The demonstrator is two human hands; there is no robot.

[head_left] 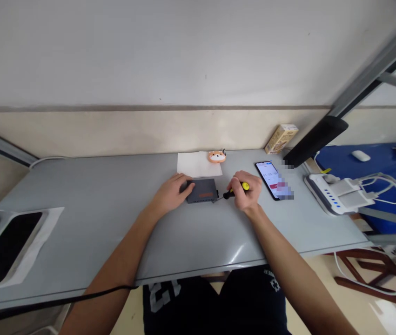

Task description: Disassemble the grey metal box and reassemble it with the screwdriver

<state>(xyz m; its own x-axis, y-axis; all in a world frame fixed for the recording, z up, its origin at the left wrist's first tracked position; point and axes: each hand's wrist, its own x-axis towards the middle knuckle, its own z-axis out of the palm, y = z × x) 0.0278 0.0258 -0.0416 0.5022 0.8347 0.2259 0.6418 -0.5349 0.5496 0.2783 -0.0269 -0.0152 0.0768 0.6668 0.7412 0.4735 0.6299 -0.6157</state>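
Note:
A flat dark grey box (202,190) with a reddish label lies on the grey table in front of me. My left hand (175,191) grips its left end, thumb on the top face and fingers around the far left corner. In my closed right hand (246,190) is a screwdriver (229,193) with a black and yellow handle. Its thin metal shaft points left, and the tip is at the right end of the box, by the near right corner. Whether the tip touches the box I cannot tell.
Behind the box lie a white paper (198,164) and an orange animal-faced case (217,157). To the right are a lit phone (271,179), a small carton (281,138) and a power strip (330,195) with cables. A dark-screened tablet (9,246) lies at the left.

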